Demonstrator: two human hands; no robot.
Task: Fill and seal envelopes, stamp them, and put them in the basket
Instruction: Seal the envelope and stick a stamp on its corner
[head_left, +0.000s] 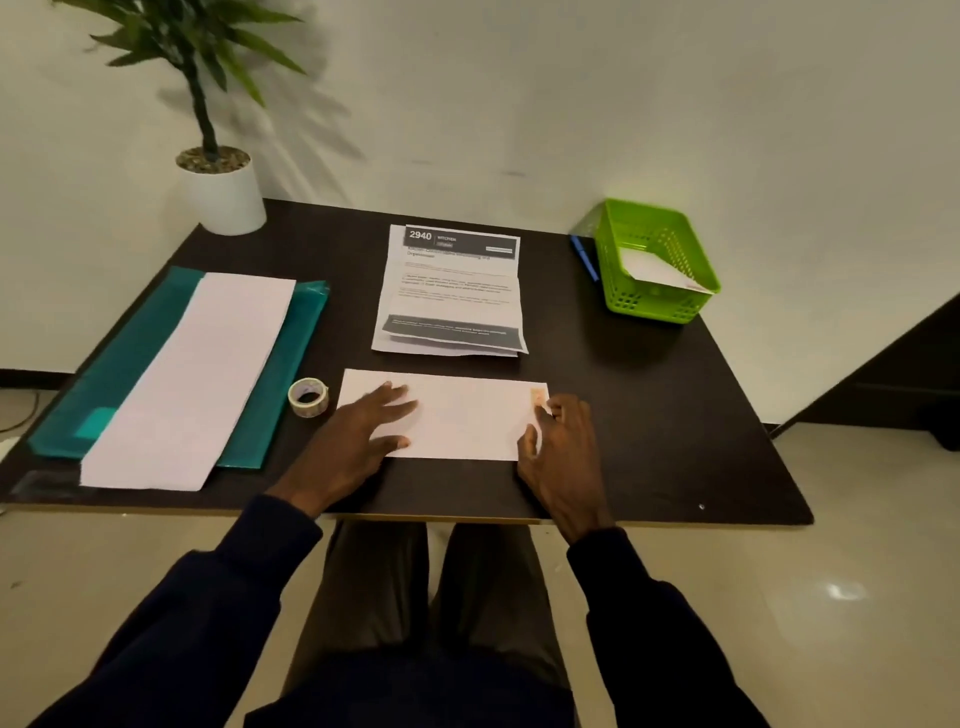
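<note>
A flat white paper envelope (457, 421) lay on the matte dark table (649, 415). The left hand (358, 431) rested spread flat on its left end; the right hand (566, 447) pressed loosely bent fingers on its small orange stamp (538, 399), gripping nothing. Behind it, a printed sheet (452, 291) read "2940".

Long dark navy sleeves, plain, no markings: left sleeve (208, 597), right sleeve (654, 623), each ending in a snug cuff at the wrist. Left hand (358, 436) and right hand (563, 457) bare. Trousers (431, 597) drab olive-grey, plain cloth.
</note>
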